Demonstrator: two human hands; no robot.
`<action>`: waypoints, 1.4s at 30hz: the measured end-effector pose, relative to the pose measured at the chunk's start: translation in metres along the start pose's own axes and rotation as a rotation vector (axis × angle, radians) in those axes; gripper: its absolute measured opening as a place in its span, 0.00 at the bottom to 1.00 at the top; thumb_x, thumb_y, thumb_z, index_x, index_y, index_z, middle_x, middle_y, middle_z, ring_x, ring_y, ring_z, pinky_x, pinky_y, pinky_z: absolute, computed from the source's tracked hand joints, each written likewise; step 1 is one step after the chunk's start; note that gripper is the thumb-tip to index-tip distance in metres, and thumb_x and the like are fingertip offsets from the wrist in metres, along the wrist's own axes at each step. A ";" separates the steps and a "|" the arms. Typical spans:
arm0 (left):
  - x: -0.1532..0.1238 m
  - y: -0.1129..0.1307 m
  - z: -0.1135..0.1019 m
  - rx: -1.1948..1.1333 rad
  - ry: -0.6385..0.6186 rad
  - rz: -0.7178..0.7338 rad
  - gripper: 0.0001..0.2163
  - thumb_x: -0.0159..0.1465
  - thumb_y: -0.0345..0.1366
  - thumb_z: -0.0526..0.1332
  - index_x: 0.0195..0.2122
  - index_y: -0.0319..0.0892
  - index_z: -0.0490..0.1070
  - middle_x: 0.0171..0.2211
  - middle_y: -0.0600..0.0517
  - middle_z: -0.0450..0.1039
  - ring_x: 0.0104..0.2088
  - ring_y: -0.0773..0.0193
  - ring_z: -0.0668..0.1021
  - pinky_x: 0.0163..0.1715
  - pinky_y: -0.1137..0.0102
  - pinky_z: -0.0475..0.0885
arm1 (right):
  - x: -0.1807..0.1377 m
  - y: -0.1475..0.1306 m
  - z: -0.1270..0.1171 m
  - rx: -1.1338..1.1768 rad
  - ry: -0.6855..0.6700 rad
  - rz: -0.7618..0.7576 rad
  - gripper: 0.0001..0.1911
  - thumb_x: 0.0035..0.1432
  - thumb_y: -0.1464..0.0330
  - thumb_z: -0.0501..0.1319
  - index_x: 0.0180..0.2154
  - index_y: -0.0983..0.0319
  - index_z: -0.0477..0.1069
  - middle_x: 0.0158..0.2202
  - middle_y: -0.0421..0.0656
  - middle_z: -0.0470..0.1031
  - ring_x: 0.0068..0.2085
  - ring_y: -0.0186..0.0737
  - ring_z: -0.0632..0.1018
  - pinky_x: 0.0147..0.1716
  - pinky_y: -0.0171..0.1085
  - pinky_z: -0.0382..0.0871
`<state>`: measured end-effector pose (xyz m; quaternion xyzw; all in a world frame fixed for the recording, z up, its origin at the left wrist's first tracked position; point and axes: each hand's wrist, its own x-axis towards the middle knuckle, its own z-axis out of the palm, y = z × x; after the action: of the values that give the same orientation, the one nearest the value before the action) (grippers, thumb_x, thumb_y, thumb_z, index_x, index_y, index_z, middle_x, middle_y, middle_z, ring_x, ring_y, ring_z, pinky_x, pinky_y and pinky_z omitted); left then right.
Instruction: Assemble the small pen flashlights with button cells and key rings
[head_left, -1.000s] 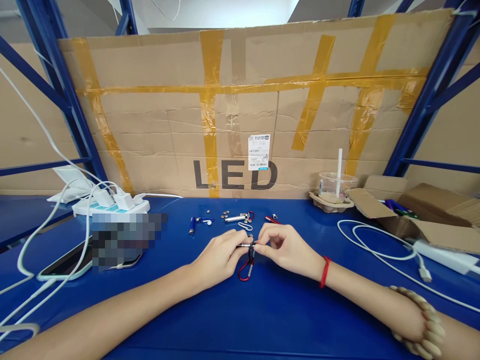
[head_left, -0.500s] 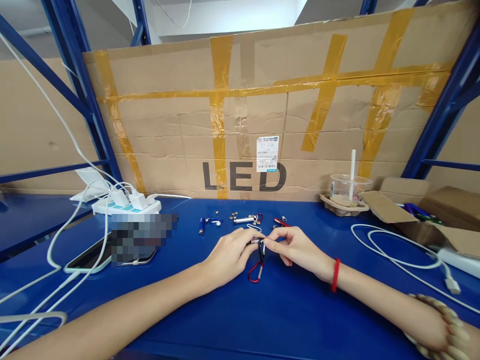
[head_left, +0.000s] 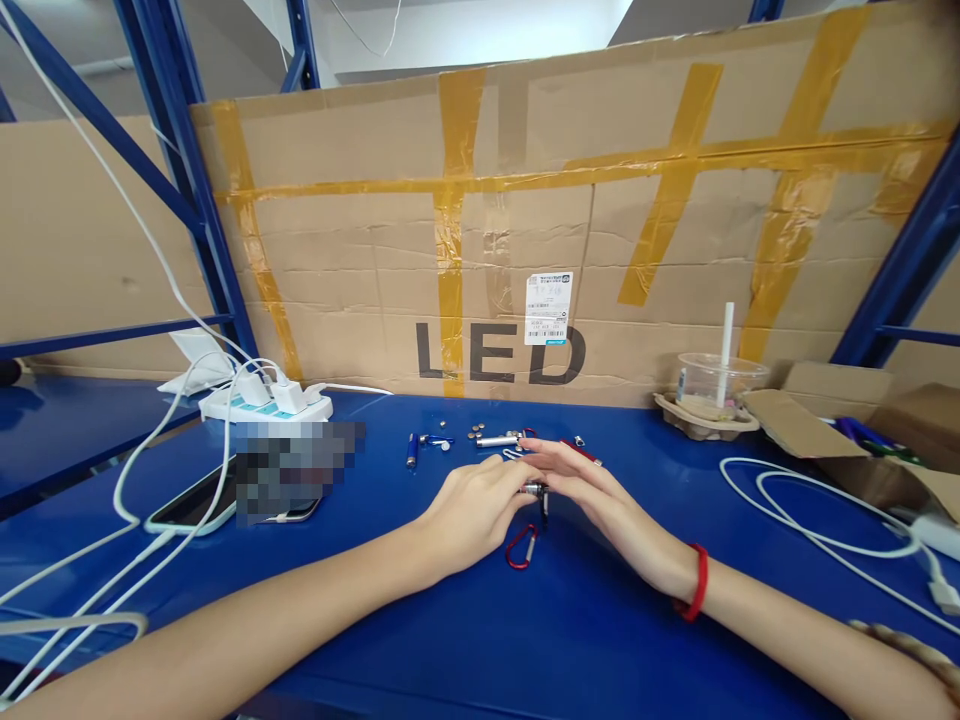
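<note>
My left hand (head_left: 476,505) is closed around a small dark keychain flashlight (head_left: 534,489), most of it hidden by the fingers. A red carabiner (head_left: 519,550) hangs below it on a black strap. My right hand (head_left: 600,500) has its fingers stretched out and lies over the flashlight's other end; its thumb is hidden. Beyond my fingertips lie a silver flashlight (head_left: 497,441), several button cells (head_left: 476,431) and a partly covered red flashlight (head_left: 583,454). Farther left is a blue flashlight tube (head_left: 412,450) beside smaller blue parts (head_left: 437,440).
On the left are a white power strip (head_left: 225,405), a phone (head_left: 191,505) and loose white cables. A plastic cup (head_left: 705,385) with a straw sits in a carton holder at right, near an open cardboard box (head_left: 855,470) and a coiled white cable (head_left: 757,500). Cardboard (head_left: 360,290) walls the back.
My right hand has opened from a pinch on the flashlight, its fingers now stretched out to the left. My left hand keeps its hold. The view has shifted slightly.
</note>
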<state>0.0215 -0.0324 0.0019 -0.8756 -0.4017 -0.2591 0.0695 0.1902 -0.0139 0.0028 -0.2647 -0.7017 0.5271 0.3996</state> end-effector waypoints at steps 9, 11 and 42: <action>-0.002 0.007 0.001 -0.029 0.045 0.019 0.08 0.62 0.31 0.48 0.32 0.41 0.66 0.29 0.53 0.71 0.31 0.65 0.70 0.30 0.73 0.65 | -0.007 0.001 0.015 0.103 -0.104 0.162 0.29 0.55 0.55 0.51 0.56 0.59 0.51 0.44 0.46 0.68 0.40 0.38 0.72 0.42 0.40 0.65; -0.003 0.008 0.000 -0.053 0.049 0.016 0.08 0.62 0.31 0.48 0.32 0.42 0.66 0.28 0.54 0.71 0.30 0.65 0.70 0.29 0.73 0.65 | -0.008 0.000 0.016 0.109 -0.109 0.174 0.30 0.55 0.55 0.50 0.57 0.60 0.49 0.38 0.45 0.69 0.36 0.36 0.71 0.36 0.38 0.66; -0.007 0.006 0.004 -0.301 0.177 0.323 0.17 0.60 0.25 0.50 0.48 0.47 0.50 0.47 0.46 0.58 0.47 0.62 0.65 0.44 0.65 0.64 | -0.006 -0.007 0.028 -0.164 -0.056 0.094 0.08 0.49 0.66 0.58 0.24 0.64 0.69 0.21 0.38 0.67 0.25 0.32 0.70 0.23 0.30 0.63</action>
<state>0.0242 -0.0396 -0.0045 -0.9029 -0.2054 -0.3774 0.0137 0.1707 -0.0354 0.0043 -0.3146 -0.7402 0.4932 0.3317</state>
